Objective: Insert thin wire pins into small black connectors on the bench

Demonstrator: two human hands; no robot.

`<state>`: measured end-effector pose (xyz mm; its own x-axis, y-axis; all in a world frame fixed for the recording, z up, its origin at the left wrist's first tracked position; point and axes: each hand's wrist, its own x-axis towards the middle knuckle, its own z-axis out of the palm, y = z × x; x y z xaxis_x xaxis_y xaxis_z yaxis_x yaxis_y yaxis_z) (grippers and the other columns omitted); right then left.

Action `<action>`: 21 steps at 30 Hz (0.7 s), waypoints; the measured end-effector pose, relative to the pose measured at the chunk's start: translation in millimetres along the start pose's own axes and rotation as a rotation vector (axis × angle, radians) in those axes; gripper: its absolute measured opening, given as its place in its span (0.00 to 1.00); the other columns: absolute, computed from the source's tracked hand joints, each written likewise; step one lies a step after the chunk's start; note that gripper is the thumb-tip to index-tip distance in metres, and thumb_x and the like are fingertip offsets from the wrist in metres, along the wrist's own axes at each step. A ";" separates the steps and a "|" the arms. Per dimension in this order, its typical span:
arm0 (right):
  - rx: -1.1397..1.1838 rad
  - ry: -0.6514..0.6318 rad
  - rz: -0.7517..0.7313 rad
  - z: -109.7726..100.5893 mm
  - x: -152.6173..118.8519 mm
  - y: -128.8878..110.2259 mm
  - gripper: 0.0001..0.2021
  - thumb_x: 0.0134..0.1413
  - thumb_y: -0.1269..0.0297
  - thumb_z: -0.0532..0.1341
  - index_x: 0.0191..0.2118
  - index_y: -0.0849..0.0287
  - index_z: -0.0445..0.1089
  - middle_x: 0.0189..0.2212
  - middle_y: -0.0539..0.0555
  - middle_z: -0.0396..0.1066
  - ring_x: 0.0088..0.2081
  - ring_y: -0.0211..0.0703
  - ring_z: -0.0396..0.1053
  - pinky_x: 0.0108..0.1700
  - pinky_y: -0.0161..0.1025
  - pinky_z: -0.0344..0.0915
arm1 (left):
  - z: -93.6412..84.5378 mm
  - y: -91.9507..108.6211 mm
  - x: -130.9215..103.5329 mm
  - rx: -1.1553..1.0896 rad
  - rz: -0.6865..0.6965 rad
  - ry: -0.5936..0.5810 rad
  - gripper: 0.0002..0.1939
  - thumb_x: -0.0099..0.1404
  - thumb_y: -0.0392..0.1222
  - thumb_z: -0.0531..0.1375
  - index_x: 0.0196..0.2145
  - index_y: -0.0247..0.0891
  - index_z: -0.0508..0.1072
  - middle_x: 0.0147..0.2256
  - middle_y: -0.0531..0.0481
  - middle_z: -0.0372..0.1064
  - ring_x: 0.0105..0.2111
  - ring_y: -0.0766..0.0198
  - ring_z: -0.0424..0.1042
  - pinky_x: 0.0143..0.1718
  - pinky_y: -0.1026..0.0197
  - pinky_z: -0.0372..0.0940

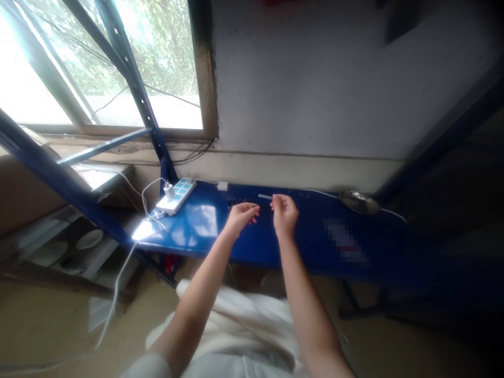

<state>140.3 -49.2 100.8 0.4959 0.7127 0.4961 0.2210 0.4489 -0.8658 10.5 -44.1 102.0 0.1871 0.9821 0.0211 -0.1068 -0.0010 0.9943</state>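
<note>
My right hand [286, 214] is closed in a pinch on a thin, pale rod [265, 196], which points left over the blue table [252, 241]. It looks clear or whitish, and its exact kind does not show. Beside it, my left hand [242, 216] has thumb and forefinger pressed together; whatever small thing may be between them is too small to make out. The two hands are apart, above the tabletop. Just behind them lie several small dark pieces [238, 200], with a few more tiny bits [303, 195] farther right.
A white power strip [179, 195] with a plugged-in charger [169, 190] stands at the table's left end. Near the wall are a white adapter [222, 186] and a shiny metal dish-like object [359, 201]. A cable [118, 283] hangs off the left edge. Blue metal posts [137, 94] rise at left.
</note>
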 end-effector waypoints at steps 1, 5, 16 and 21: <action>-0.018 -0.050 -0.001 0.8 -0.1 1.3 0.18 0.49 0.48 0.57 0.31 0.60 0.66 0.21 0.50 0.67 0.25 0.37 0.66 0.31 0.36 0.64 | 1.0 -0.2 -0.5 0.003 0.004 -0.020 0.19 0.50 0.49 0.64 0.35 0.31 0.73 0.26 0.47 0.71 0.19 0.73 0.65 0.20 0.70 0.58; -0.040 -0.281 0.033 1.0 -0.9 9.5 0.18 0.48 0.47 0.57 0.31 0.60 0.66 0.25 0.53 0.69 0.27 0.39 0.67 0.32 0.37 0.64 | 0.2 -1.7 -0.6 -0.014 0.047 -0.002 0.18 0.52 0.51 0.63 0.31 0.30 0.73 0.25 0.47 0.70 0.19 0.74 0.64 0.20 0.70 0.58; -0.039 -0.536 0.140 0.7 -3.8 29.9 0.19 0.46 0.46 0.57 0.30 0.60 0.66 0.23 0.52 0.70 0.26 0.39 0.67 0.29 0.37 0.64 | -0.6 -7.4 3.5 0.027 0.069 0.020 0.19 0.56 0.51 0.59 0.35 0.30 0.74 0.22 0.48 0.69 0.17 0.74 0.62 0.18 0.70 0.55; -0.084 -0.490 0.073 0.2 -3.9 32.4 0.18 0.48 0.47 0.56 0.31 0.60 0.67 0.26 0.53 0.70 0.28 0.39 0.67 0.32 0.38 0.64 | -0.2 -11.1 8.6 0.092 0.105 0.010 0.18 0.58 0.51 0.57 0.34 0.30 0.74 0.21 0.49 0.68 0.16 0.73 0.62 0.18 0.70 0.55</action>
<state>145.3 -37.4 70.8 0.0646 0.9192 0.3886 0.2773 0.3575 -0.8918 13.1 -35.6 91.1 0.1702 0.9774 0.1253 -0.0354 -0.1210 0.9920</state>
